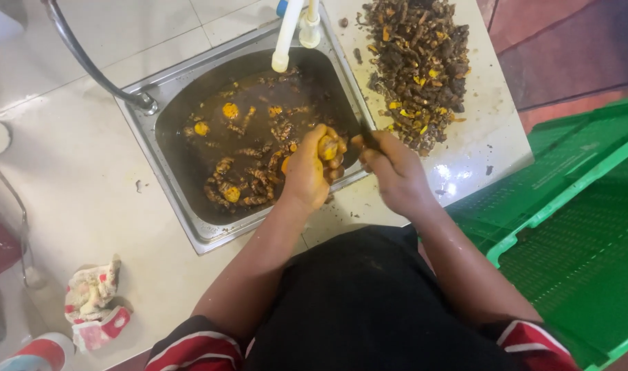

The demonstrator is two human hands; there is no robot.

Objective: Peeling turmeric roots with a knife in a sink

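Note:
Over the near edge of a steel sink [164, 89], my left hand [311, 170] grips a yellow turmeric root [327, 147]. My right hand [391, 170] holds a small dark knife [366, 135] with its blade against the root. The sink holds muddy brown water with several more turmeric roots [229, 110], some cut to show yellow flesh. A heap of dark peelings with yellow bits [420, 62] lies on the white counter to the right of the sink.
A white tap spout [286, 38] hangs over the sink's far side; a curved grey hose [87, 62] reaches its left rim. A crumpled red-and-white cloth [92, 302] lies on the counter at lower left. Green plastic crates [575, 206] stand at the right.

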